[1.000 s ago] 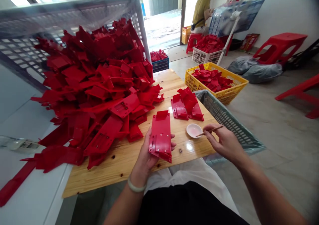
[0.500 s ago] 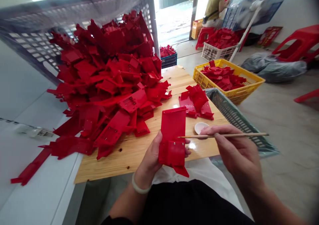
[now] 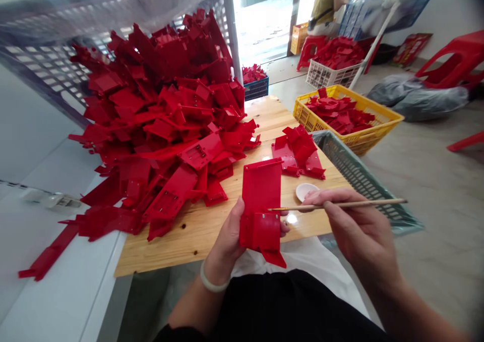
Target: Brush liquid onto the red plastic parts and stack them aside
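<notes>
My left hand [image 3: 230,231] is wrapped round a red plastic piece [image 3: 261,190], thumb on its left edge and fingertips showing at its right. The piece has a raised flap with small metal pins on its lower half. In my right hand [image 3: 353,221] is a thin wooden brush [image 3: 363,202], held nearly level. Its tip lies over the piece just above the pins; whether it touches cannot be made out. A small white dish [image 3: 305,191] sits behind my right fingers. Several similar red pieces [image 3: 298,153] lie on the wooden board [image 3: 162,256].
A large heap of red pieces [image 3: 162,115] spills from a tipped grey crate [image 3: 113,4] at the left. Right of the board are a green crate [image 3: 348,165] and a yellow crate [image 3: 385,122] with red parts. A person [image 3: 323,4] sits in the background near a fan.
The view has shifted slightly. Both hands keep their holds on the red piece and the brush, and the brush tip has moved very little.
</notes>
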Demonstrator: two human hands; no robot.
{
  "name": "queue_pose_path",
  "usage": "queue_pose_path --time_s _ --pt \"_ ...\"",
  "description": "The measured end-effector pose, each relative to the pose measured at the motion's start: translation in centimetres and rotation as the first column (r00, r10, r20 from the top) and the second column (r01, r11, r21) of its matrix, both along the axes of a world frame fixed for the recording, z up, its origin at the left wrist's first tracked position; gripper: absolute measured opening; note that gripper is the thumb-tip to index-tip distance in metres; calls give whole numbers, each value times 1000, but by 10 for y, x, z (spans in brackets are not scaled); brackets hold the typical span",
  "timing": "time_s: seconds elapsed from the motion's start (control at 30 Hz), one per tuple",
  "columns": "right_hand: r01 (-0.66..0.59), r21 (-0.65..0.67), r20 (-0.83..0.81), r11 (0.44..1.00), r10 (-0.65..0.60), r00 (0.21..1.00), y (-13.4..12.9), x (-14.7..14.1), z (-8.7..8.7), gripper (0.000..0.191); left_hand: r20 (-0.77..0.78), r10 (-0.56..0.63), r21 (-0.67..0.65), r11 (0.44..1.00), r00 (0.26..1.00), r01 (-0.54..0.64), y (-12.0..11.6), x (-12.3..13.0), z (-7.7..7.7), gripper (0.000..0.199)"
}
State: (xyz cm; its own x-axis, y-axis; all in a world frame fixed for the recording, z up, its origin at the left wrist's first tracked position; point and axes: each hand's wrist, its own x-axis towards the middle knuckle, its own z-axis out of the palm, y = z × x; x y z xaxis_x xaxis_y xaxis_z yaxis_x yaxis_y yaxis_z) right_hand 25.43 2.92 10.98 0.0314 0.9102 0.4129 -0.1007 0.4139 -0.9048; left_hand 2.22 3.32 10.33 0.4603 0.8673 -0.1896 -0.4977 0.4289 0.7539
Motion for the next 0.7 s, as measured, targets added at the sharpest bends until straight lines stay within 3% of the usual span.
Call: queue_pose_path --time_s 0.4,0.57,0.7 --pt "-14 10 28 1000 14 1000 -2 3 1 17 -40 6 21 1000 999 -5 -1 2 -2 90" --pt "21 107 47 994 -26 999 -6 4 11 23 -187 210 166 969 960 -180 -4 6 5 66" --pt "30 261 203 965 -85 975 -10 1 23 30 -243 252 280 943 937 -181 -6 7 6 55"
